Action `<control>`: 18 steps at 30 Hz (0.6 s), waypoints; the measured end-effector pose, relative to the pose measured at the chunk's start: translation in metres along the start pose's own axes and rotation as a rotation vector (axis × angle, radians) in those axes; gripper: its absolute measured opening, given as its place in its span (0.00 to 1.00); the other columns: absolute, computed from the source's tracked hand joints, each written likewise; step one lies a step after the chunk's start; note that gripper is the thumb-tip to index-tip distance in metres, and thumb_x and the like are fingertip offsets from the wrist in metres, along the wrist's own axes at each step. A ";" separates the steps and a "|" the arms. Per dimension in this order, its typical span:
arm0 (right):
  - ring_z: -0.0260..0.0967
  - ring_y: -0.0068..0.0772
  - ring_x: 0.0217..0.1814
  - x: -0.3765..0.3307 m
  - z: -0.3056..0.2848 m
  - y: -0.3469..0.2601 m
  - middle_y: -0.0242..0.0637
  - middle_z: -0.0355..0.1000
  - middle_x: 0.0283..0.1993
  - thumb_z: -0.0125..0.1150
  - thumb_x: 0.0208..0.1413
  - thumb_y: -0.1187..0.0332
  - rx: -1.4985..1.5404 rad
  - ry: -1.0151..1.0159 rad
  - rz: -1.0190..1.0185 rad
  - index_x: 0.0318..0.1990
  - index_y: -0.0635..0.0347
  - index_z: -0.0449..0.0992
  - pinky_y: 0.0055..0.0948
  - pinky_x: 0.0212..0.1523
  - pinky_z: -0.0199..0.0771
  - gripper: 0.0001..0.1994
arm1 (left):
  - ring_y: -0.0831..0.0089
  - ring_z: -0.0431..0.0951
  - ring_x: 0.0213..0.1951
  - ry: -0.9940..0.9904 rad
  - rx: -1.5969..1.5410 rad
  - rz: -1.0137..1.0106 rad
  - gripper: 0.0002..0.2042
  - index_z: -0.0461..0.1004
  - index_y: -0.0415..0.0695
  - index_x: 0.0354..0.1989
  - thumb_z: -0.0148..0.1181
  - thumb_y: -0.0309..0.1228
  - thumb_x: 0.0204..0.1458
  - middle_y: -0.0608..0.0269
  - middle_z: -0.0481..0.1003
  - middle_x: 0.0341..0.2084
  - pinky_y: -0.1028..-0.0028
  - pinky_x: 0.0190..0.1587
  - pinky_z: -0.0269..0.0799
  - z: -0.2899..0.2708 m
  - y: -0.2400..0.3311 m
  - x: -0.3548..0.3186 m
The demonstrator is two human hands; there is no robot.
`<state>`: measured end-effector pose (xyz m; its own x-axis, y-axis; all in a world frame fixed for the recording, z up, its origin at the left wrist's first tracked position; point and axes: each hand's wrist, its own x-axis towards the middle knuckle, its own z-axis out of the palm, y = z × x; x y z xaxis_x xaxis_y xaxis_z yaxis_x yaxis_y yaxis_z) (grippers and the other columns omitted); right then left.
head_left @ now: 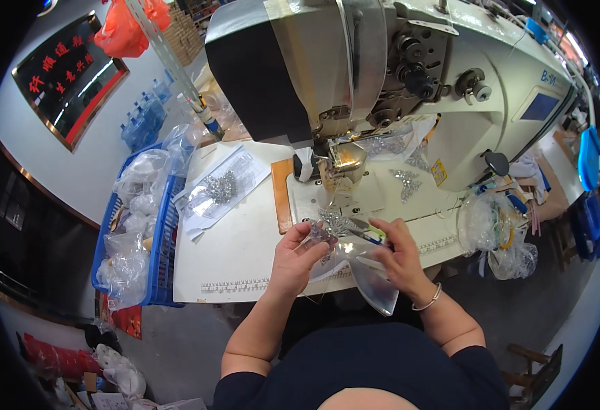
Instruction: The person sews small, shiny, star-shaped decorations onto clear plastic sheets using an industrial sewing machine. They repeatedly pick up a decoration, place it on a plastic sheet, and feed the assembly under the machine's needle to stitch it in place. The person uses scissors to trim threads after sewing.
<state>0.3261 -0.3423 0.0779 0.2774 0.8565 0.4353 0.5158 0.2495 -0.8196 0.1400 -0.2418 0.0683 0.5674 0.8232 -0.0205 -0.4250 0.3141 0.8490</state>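
Observation:
At the front edge of the sewing machine table, my left hand (296,263) pinches a silver, glittering beaded piece (334,223) with clear film about it. My right hand (399,260) is closed round small thread snips (370,233) with dark blue and green on the handle. Their tips lie against the beaded piece. A clear plastic sheet (371,280) hangs over the table edge below my hands. Just behind is the lit needle area (344,160) of the sewing machine (470,109). Exactly where the snips' blades end is hard to see.
Another beaded piece (406,184) lies on the machine bed. To the left, a silver pile sits on papers (201,208) in clear plastic. A blue basket (156,263) full of plastic bags stands beside the table (228,253). Crumpled clear bags (484,225) hang at the right.

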 end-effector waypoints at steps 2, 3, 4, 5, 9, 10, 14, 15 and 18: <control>0.58 0.29 0.28 0.002 0.004 -0.001 0.34 0.59 0.26 0.64 0.48 0.66 -0.038 -0.023 0.012 0.50 0.59 0.72 0.24 0.30 0.61 0.20 | 0.61 0.75 0.43 0.042 -0.055 0.019 0.19 0.64 0.37 0.48 0.55 0.15 0.47 0.56 0.69 0.43 0.67 0.48 0.74 0.001 0.000 -0.003; 0.58 0.29 0.26 0.001 0.006 0.007 0.34 0.60 0.25 0.66 0.46 0.64 -0.061 -0.019 -0.009 0.50 0.58 0.71 0.24 0.29 0.61 0.22 | 0.61 0.75 0.44 0.040 -0.057 0.003 0.19 0.64 0.37 0.49 0.55 0.14 0.47 0.56 0.69 0.43 0.67 0.48 0.74 0.001 0.002 -0.004; 0.58 0.28 0.25 0.000 0.008 0.011 0.34 0.61 0.24 0.67 0.45 0.63 -0.084 -0.014 -0.030 0.50 0.58 0.71 0.25 0.27 0.61 0.23 | 0.61 0.75 0.44 0.038 -0.059 -0.014 0.19 0.64 0.37 0.49 0.55 0.14 0.47 0.57 0.69 0.43 0.66 0.48 0.74 0.001 0.004 -0.005; 0.59 0.29 0.24 -0.002 0.009 0.013 0.34 0.62 0.24 0.67 0.45 0.63 -0.100 -0.011 -0.025 0.50 0.57 0.72 0.25 0.26 0.62 0.23 | 0.61 0.75 0.44 0.035 -0.060 -0.031 0.19 0.64 0.37 0.49 0.55 0.14 0.47 0.57 0.69 0.42 0.66 0.48 0.74 0.001 0.005 -0.007; 0.62 0.31 0.21 -0.002 0.007 0.005 0.34 0.66 0.23 0.67 0.45 0.62 -0.203 0.002 -0.090 0.49 0.54 0.74 0.28 0.24 0.63 0.21 | 0.61 0.75 0.44 0.038 -0.110 -0.031 0.19 0.63 0.37 0.49 0.54 0.14 0.47 0.56 0.69 0.42 0.66 0.48 0.74 -0.002 0.003 -0.007; 0.63 0.32 0.21 -0.002 0.006 0.005 0.35 0.67 0.23 0.67 0.44 0.62 -0.237 0.008 -0.134 0.48 0.53 0.75 0.29 0.24 0.64 0.21 | 0.61 0.75 0.44 0.032 -0.116 -0.031 0.19 0.63 0.37 0.49 0.54 0.14 0.47 0.56 0.69 0.42 0.66 0.48 0.74 -0.002 0.003 -0.008; 0.65 0.33 0.22 -0.002 0.005 0.003 0.34 0.68 0.22 0.67 0.43 0.63 -0.312 0.036 -0.163 0.46 0.50 0.77 0.29 0.24 0.66 0.19 | 0.61 0.75 0.44 -0.005 -0.129 -0.065 0.19 0.63 0.37 0.49 0.54 0.14 0.47 0.57 0.69 0.43 0.65 0.49 0.74 -0.001 0.003 -0.008; 0.65 0.33 0.22 -0.002 0.005 0.002 0.34 0.68 0.21 0.67 0.43 0.62 -0.316 0.039 -0.164 0.46 0.50 0.77 0.29 0.24 0.66 0.19 | 0.61 0.75 0.44 -0.007 -0.122 -0.062 0.19 0.63 0.37 0.49 0.54 0.14 0.47 0.57 0.68 0.44 0.65 0.49 0.74 0.000 0.004 -0.008; 0.65 0.33 0.22 0.001 0.005 -0.003 0.34 0.68 0.21 0.67 0.42 0.63 -0.319 0.030 -0.170 0.46 0.49 0.77 0.29 0.24 0.66 0.19 | 0.60 0.75 0.44 -0.021 -0.110 -0.057 0.19 0.63 0.37 0.49 0.54 0.14 0.47 0.58 0.68 0.44 0.64 0.50 0.74 0.002 0.004 -0.010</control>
<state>0.3208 -0.3399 0.0783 0.1874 0.7997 0.5704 0.7820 0.2299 -0.5793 0.1343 -0.2493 0.0726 0.6070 0.7928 -0.0545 -0.4659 0.4106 0.7838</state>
